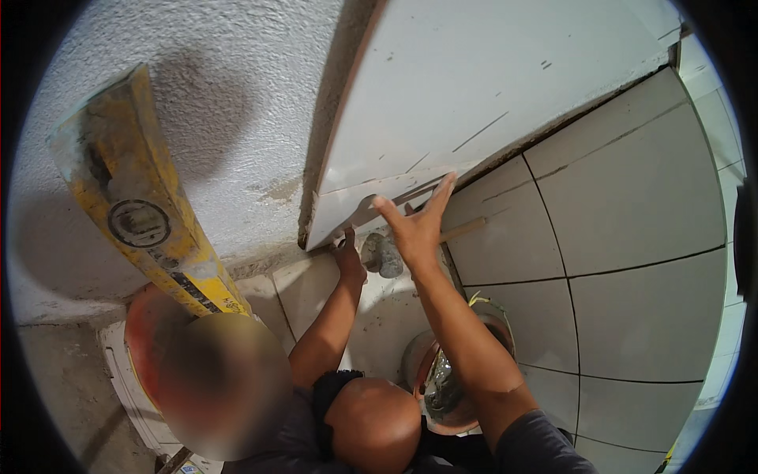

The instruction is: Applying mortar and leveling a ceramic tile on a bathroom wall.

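Observation:
My right hand (pixel 418 229) is open, thumb and fingers spread, against a narrow white tile strip (pixel 341 215) at the foot of the tiled wall. Lower and to the left, my left hand (pixel 348 259) has its fingers stretched up to the strip's bottom edge; some of them are hidden. Between my hands a mallet with a dark grey head (pixel 384 255) lies on the floor. Its wooden handle (pixel 464 230) passes behind my right wrist. Above the strip is a large white wall tile (pixel 442 87) with dark scuff marks.
A worn yellow spirit level (pixel 158 189) stands at the left by the rough white wall (pixel 260 103). Beside my right forearm is a bucket (pixel 442 395) with grey wet contents. Large tiles with dark joints (pixel 632 316) cover the right side. My bent knee (pixel 373 423) is below.

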Demonstrator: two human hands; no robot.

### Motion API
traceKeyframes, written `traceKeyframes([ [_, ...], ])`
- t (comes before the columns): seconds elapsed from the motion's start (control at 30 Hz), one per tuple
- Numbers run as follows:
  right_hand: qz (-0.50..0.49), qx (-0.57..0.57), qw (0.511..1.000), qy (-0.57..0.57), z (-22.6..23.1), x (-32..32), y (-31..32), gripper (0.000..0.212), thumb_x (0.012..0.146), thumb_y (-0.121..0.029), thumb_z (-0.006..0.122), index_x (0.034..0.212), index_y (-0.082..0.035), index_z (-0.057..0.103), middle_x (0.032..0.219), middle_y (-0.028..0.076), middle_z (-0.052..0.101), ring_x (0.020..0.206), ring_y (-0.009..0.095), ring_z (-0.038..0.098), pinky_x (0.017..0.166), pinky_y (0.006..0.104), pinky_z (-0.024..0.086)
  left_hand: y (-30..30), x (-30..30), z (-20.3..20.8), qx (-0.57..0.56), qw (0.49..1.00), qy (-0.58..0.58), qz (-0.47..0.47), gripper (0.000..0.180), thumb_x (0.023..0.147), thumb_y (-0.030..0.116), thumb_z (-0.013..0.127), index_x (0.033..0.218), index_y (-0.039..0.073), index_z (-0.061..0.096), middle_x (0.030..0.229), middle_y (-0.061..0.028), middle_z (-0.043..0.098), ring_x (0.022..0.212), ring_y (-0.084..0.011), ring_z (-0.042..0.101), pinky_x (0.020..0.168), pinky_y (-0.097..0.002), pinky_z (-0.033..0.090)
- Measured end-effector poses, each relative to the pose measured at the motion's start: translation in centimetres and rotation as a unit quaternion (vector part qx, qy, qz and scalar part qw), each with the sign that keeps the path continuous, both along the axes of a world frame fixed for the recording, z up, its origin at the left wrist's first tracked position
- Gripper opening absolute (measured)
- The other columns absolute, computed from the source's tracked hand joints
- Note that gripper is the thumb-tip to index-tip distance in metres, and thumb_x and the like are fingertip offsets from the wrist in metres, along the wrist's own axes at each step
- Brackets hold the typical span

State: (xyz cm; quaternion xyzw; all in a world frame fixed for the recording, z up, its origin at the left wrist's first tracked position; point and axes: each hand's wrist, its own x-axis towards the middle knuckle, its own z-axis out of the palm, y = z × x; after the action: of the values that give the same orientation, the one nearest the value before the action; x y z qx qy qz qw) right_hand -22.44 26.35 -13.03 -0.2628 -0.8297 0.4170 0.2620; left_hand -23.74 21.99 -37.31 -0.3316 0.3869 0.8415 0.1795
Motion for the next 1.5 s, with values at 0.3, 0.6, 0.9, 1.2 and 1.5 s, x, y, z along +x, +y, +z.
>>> traceKeyframes([
  [0.3, 0.233, 0.548, 0.714, -0.369, -10.9, 6.5, 9.5, 0.038, 0.075, -0.024, 0.060, 0.108, -0.007, 0.058, 0.111, 0.016, 0.057, 0.110, 0.029, 0.051, 0.090, 0.0386, 0.042, 0.0, 0.1, -1.0, -0.009, 0.996, 0.066, -0.061, 0.074, 0.069, 0.060, 0.065, 0.122, 0.014, 0.043, 0.117, -0.0055, 0.048, 0.108, -0.0192, 0.046, 0.087, -0.0346, 0.037],
  [0.6, 0.341, 0.427, 0.626, -0.557, -4.1, 4.7, 8.8, 0.017, 0.080, -0.018, 0.053, 0.087, -0.011, 0.067, 0.096, 0.007, 0.065, 0.090, 0.023, 0.062, 0.072, 0.0355, 0.050, -1.6, 0.2, -0.6, -0.030, 0.996, 0.052, -0.069, 0.068, 0.070, 0.062, 0.062, 0.119, 0.018, 0.044, 0.113, -0.0041, 0.050, 0.106, -0.0178, 0.047, 0.086, -0.0324, 0.036],
  [0.9, 0.265, 0.510, 0.629, -0.524, -5.8, 8.3, 17.5, 0.015, 0.078, -0.021, 0.054, 0.079, -0.013, 0.067, 0.090, 0.006, 0.063, 0.086, 0.022, 0.058, 0.068, 0.0382, 0.043, -1.0, 0.2, 2.6, -0.044, 0.995, -0.014, -0.088, 0.063, 0.071, 0.055, 0.066, 0.115, 0.015, 0.044, 0.115, -0.0037, 0.051, 0.102, -0.0181, 0.048, 0.086, -0.0469, 0.032],
  [1.2, 0.343, 0.083, 0.753, -0.555, -13.9, 5.4, 2.4, 0.061, 0.058, -0.042, 0.076, 0.104, -0.006, 0.057, 0.105, 0.013, 0.061, 0.099, 0.028, 0.058, 0.083, 0.0378, 0.047, -1.2, 0.0, 1.4, -0.016, 0.997, 0.027, -0.066, 0.059, 0.078, 0.048, 0.063, 0.117, 0.008, 0.043, 0.111, -0.0069, 0.052, 0.097, -0.0191, 0.050, 0.087, -0.0367, 0.040],
  [1.5, 0.150, 0.045, 0.866, -0.474, -20.0, 6.1, 3.3, 0.038, 0.075, -0.029, 0.062, 0.102, -0.004, 0.054, 0.096, 0.020, 0.062, 0.091, 0.034, 0.059, 0.082, 0.0405, 0.046, -2.1, 0.1, 2.7, -0.030, 0.993, 0.023, -0.114, 0.059, 0.079, 0.054, 0.057, 0.120, 0.015, 0.042, 0.114, -0.0068, 0.053, 0.094, -0.0174, 0.049, 0.085, -0.0375, 0.035],
])
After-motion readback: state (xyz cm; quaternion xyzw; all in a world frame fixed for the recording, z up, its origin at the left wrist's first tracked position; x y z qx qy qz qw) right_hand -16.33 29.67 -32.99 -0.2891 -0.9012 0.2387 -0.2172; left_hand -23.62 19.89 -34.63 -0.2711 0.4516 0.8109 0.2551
